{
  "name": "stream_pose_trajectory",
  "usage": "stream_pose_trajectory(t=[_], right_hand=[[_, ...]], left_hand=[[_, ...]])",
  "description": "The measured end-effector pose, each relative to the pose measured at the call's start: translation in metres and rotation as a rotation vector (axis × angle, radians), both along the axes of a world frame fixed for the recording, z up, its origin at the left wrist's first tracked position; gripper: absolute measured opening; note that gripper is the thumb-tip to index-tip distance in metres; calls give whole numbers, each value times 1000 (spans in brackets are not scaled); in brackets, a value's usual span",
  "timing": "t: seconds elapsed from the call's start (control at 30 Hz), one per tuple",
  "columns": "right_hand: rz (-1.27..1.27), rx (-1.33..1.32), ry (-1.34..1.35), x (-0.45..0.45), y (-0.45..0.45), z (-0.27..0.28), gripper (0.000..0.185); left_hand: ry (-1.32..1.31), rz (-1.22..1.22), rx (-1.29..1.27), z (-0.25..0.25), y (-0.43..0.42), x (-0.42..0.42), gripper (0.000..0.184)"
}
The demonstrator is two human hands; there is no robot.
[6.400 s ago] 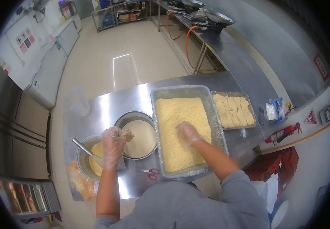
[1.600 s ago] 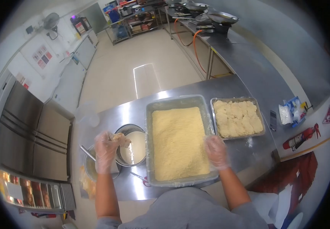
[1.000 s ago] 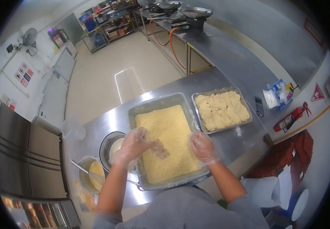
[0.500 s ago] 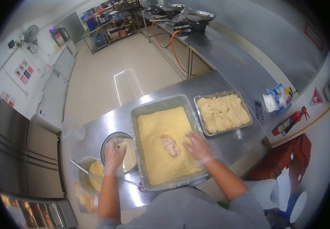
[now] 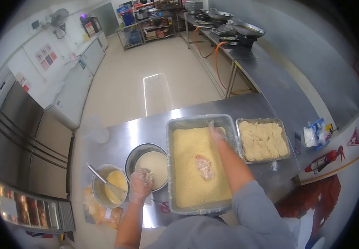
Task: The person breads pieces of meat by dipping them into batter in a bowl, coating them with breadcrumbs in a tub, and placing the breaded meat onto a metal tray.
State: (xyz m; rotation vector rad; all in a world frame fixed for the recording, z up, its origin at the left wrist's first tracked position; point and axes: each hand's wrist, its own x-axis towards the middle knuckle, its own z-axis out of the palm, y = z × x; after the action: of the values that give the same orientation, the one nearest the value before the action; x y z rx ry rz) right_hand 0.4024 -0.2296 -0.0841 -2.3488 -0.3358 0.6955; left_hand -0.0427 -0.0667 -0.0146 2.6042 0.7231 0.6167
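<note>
My left hand (image 5: 142,183), in a clear glove with pale coating on the fingers, hangs over the near rim of a round metal pot (image 5: 131,154) of pale batter (image 5: 151,162). Its fingers are curled; whether anything is in them is hidden. My right hand (image 5: 217,134), gloved too, reaches to the far right part of a grey plastic tub (image 5: 171,166) of yellowish breading (image 5: 187,145), fingers stretched out and touching the breading near the wall. A piece of raw meat (image 5: 204,167), pinkish and partly dusted, lies mid-tub, apart from both hands.
A metal tray (image 5: 266,160) of coated pieces (image 5: 263,141) stands right of the tub. On the left are a pot of yellow liquid (image 5: 112,186) with a whisk (image 5: 98,174), a plastic bag (image 5: 104,213) and a clear jug (image 5: 96,130). Red-handled scissors (image 5: 165,206) lie by the tub.
My right hand has moved away from beside the meat to the tub's far right. My left hand has drawn back from over the batter to the pot's near rim. The camera view has shifted.
</note>
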Motion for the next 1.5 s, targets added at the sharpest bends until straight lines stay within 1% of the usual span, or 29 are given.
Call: stream_pose_trajectory(t=[0.03,0.07,0.1,0.17,0.2,0.3,0.33,0.4,0.47,0.5,0.53,0.57,0.63,0.67,0.73,0.8,0.87,0.93,1.0,1.1,1.13,1.2,1.27,1.33,1.4,1.47,1.5], right_hand=[[-41,15,53,4,11,-10,91],[-77,59,71,24,26,-54,89],[-114,100,91,28,38,-64,86],[-29,195,210,35,50,-86,80],[11,239,274,31,53,-88,78],[120,378,469,15,57,-86,69],[189,322,480,10,55,-72,67],[329,200,501,-8,40,-11,63],[447,44,491,-7,35,63,62],[502,-33,488,-6,35,79,62],[589,-14,275,-2,42,56,62],[672,6,53,5,55,22,63],[797,-24,-202,-1,75,5,64],[843,-79,-225,-14,91,-3,64],[837,-171,-144,-39,107,9,64],[727,-239,46,-54,110,60,65],[777,-263,-237,-77,94,60,68],[881,-348,-342,-88,84,90,67],[1057,-495,-244,-91,76,125,64],[1025,-257,282,-71,55,119,59],[937,-186,227,-69,56,110,56],[754,-36,110,-61,65,71,50],[1011,-48,-318,-71,79,-3,46],[1145,-95,-461,-102,84,-21,43],[1179,-139,-339,-124,86,-23,41],[1202,-154,-238,-145,76,-10,40],[1191,-125,-209,-155,63,16,39]], left_hand=[[7,5,2,3,-2,1,24],[11,7,3,5,-2,3,24],[19,16,-17,6,-2,3,25],[52,1,-57,5,3,4,27],[72,-8,-80,4,3,2,27],[104,15,24,0,0,2,30],[96,10,32,1,1,3,30],[80,1,40,4,-1,3,29],[105,21,43,2,0,3,29],[120,27,45,1,-1,2,29],[110,18,35,-1,-1,1,29],[95,9,30,-3,1,1,28],[91,21,44,-5,3,2,28],[108,39,57,-5,1,3,28],[118,46,55,-5,-3,2,28],[93,26,34,-1,-2,2,28],[51,13,45,-6,-1,1,28],[51,12,49,-5,1,4,29],[112,31,32,0,-2,1,30],[83,33,45,-2,-2,1,31],[74,26,20,-1,-3,0,31],[54,6,-18,5,-2,1,31],[38,5,-8,-2,0,0,31],[39,-5,4,-2,1,-1,31],[44,-8,16,0,0,-1,31],[41,-4,32,-2,-2,-3,30],[36,-5,44,-3,0,-2,30]])
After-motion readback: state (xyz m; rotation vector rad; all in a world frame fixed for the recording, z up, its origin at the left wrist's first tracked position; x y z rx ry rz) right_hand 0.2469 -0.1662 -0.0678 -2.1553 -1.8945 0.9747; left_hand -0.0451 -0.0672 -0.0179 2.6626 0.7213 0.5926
